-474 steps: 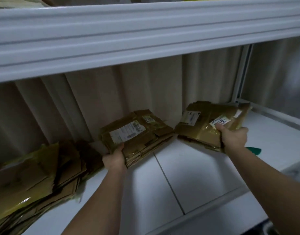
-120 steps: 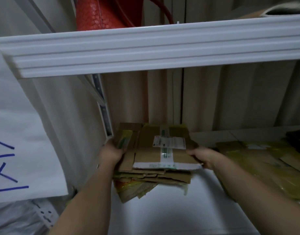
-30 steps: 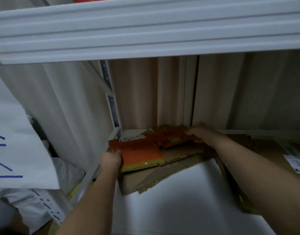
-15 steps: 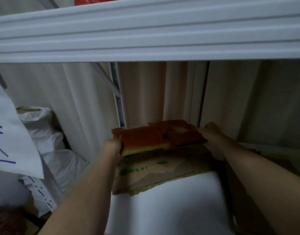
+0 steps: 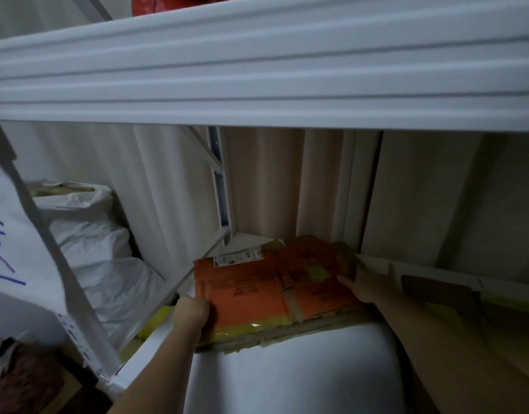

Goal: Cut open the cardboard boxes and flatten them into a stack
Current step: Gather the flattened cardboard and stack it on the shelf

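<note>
A stack of flattened cardboard boxes lies in the back left corner of the white shelf. Its top piece is orange with a yellow strip along the near edge and a white label at the back. My left hand grips the stack's near left corner. My right hand holds its right edge, fingers against the cardboard. Plain brown sheets show under the orange one.
The upper shelf's white front beam runs overhead, with a red object on it. A white upright post stands at the back corner. White plastic bags lie to the left. More dark cardboard lies at the right.
The orange-topped stack has come down from slightly raised to flat on the shelf, pushed toward the back left corner. Both hands stay on its edges.
</note>
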